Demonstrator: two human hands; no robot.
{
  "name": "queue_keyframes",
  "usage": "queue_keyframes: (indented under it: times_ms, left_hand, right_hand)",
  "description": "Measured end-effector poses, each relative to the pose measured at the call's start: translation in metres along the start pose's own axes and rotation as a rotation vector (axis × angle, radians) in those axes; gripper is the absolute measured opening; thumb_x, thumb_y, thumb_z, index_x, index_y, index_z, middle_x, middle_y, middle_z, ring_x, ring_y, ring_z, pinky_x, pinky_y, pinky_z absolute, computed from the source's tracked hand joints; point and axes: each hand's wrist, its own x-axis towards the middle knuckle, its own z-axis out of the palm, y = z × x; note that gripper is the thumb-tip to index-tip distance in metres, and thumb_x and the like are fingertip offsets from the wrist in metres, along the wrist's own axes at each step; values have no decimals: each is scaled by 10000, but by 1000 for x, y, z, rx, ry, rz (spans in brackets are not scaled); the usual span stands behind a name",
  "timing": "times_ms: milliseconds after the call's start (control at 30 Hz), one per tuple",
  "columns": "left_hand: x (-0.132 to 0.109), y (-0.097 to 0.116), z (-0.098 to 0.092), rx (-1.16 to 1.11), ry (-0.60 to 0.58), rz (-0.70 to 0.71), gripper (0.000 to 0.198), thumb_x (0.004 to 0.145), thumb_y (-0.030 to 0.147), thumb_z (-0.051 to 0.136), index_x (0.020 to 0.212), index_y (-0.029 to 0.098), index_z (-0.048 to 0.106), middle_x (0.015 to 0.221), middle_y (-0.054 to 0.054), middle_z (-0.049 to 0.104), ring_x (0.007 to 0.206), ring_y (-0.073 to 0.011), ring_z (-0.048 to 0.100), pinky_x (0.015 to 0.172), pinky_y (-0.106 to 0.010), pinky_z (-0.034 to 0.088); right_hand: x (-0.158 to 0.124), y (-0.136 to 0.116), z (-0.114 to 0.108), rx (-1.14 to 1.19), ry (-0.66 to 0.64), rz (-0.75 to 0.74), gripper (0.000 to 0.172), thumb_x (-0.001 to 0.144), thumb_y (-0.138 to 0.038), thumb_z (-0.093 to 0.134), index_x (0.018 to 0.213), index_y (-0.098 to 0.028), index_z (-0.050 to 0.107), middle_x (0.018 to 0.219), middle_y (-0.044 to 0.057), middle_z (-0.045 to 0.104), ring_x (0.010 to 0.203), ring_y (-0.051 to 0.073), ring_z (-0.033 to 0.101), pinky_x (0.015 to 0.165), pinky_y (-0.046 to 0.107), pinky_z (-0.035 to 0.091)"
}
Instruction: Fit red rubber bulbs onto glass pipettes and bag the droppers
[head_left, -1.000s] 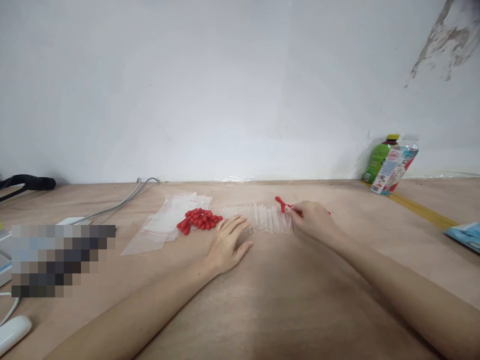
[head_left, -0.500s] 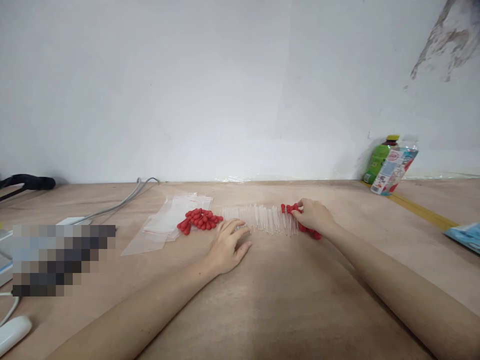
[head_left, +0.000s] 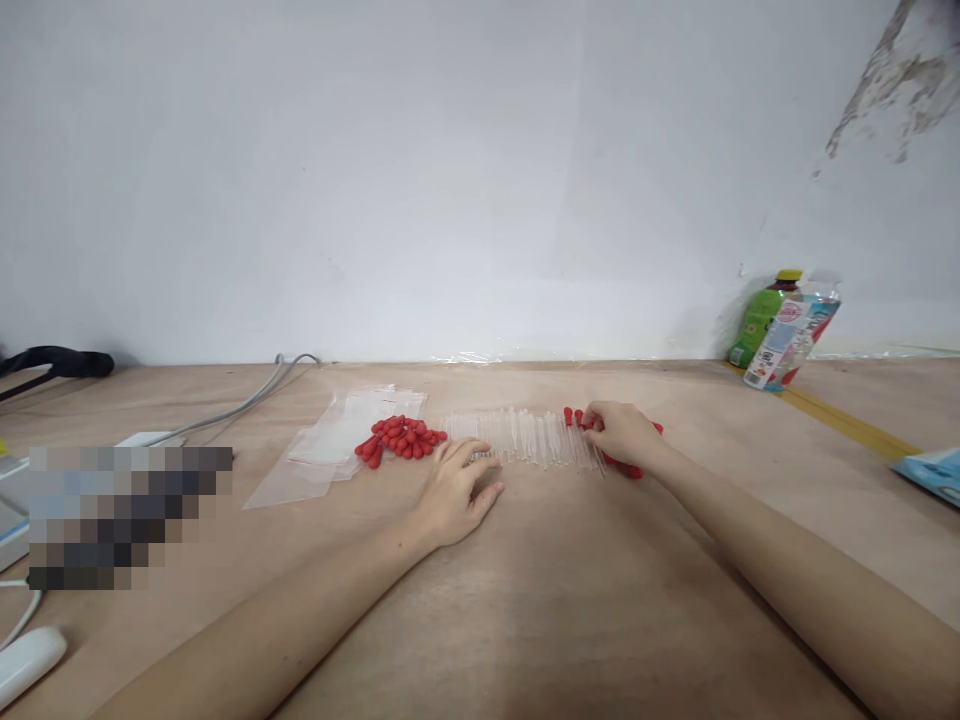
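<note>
Prob. step: red bulbs point(head_left: 568, 416) are being set at the tubes' point(head_left: 526, 440) R end, mid-frame. The R hand's point(head_left: 622, 432) fingertips are bunched there; what's gripped can't be told. The L hand point(head_left: 454, 495) is laid loosely spread over their L end, nothing visibly grasped. Next, a light pinch seems called for, w/o neighbours being nudged. Vs 1 s ago, two bulbs are now seen side by side atop the tubes; the tilted one's no longer seen.

Bright wall point(head_left: 420, 180), soft shadows, pixelated patch point(head_left: 124, 515)
</note>
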Motion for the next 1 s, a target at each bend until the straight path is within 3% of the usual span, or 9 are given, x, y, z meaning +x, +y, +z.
queue_keyframes:
  times_ms: [233, 633, 900, 1000]
  left_hand:
    - [1, 1, -1, -3, -10, 2, 190, 783, 257, 525, 941, 203, 617, 1072, -93, 547, 1044, -243, 470, 910, -468, 306]
    - [0, 1, 0, 13, -24, -16, 169, 793, 265, 511, 899, 203, 626, 1077, -77, 540, 1057, -231, 459, 943, -461, 269]
    - [0, 2, -2, 22, -26, -25, 173, 789, 261, 515, 905, 203, 629, 1082, -82, 540, 1056, -232, 457, 943, -465, 256]
    - [0, 2, -1, 31, -30, -27, 173, 789, 266, 514, 903, 204, 629, 1081, -78, 542, 1048, -235, 458, 926, -457, 270]
  right_hand:
    - [-5, -12, -1, -96, -44, 18, 145, 685, -228, 489, 587, -181, 587, 666, 53, 628, 690, 191, 572, 554, 261, 331]
    - [-1, -22, -2, -138, -145, 198, 179, 662, -328, 492, 686, -162, 554, 697, 79, 603, 707, 240, 570, 641, 368, 373]
    - [1, -20, 2, -123, -119, 206, 321, 749, -456, 403, 695, -176, 550, 701, 89, 596, 730, 264, 566, 683, 420, 357]
    - [-2, -21, -3, -122, -95, 175, 289, 756, -410, 411, 671, -166, 541, 689, 103, 595, 715, 267, 569, 649, 382, 361]
